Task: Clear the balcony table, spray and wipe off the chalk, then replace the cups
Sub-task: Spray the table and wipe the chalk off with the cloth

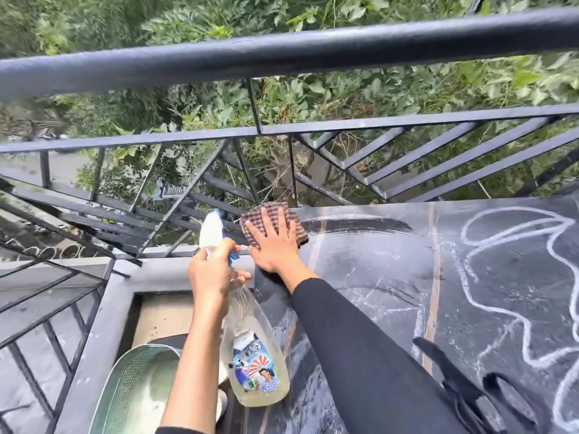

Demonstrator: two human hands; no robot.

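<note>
The wiping step is looking to be in hand: the right hand (275, 242) is pressing flat, fingers spread and straight, on a brown checked cloth (255, 214) at the far left corner of the dark balcony table (391, 277). A wet, dark streak (360, 223) is running along the far edge from the cloth toward the right, and the near part of the tabletop is glistening with droplets and smears.

The left hand (210, 274) is gripping the neck of a clear spray bottle (253, 355), fingers curled round it by the trigger, nozzle pointing away. The bottle is hanging tilted over the table's left edge, just beside the right wrist, with pale liquid sitting in its lower part.

Bold white chalk lines (466, 233) are looping across the right half of the table, well apart from the cloth, so much of the wiping is seeming yet to do. The next move is probably calling for the cloth to be drawn rightward under firm, flat pressure into those lines, perhaps with more spray there first.

No cups are showing on the table. A metal mesh basket (134, 386) is sitting low at the left, and the black railing (282, 51) is crossing beyond the table
</note>
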